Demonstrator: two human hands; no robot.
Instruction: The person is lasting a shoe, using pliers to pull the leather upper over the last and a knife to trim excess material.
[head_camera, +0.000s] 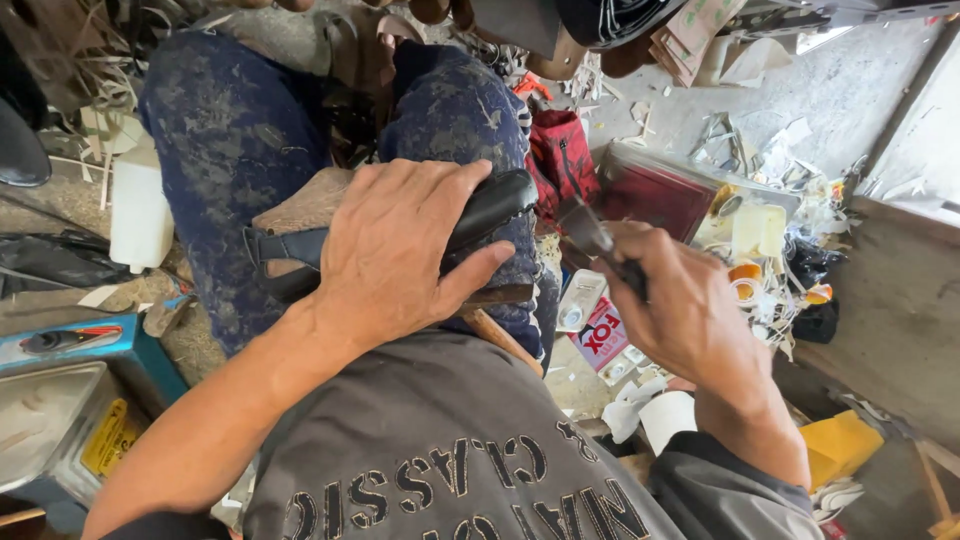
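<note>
shoe (480, 215): glossy black, under the left hand (395, 250).
sole (305, 205): brown, mottled, left of the shoe.
tool (600, 245): dark grey head and black handle, in the right hand (690, 315), right of the shoe.
trousers (230, 140): dark blue, speckled with pale dust, above the shoe.
shirt (440, 450): grey with black block lettering, below the shoe.
jug (138, 215): white plastic, far left of the shoe.
box (655, 195): deep red lid, right of the shoe.
cloth (560, 155): red with dark stripes, just right of the shoe.
packet (838, 445): yellow, lower right of the shoe.
machine (110, 345): blue casing, lower left of the shoe.
</note>
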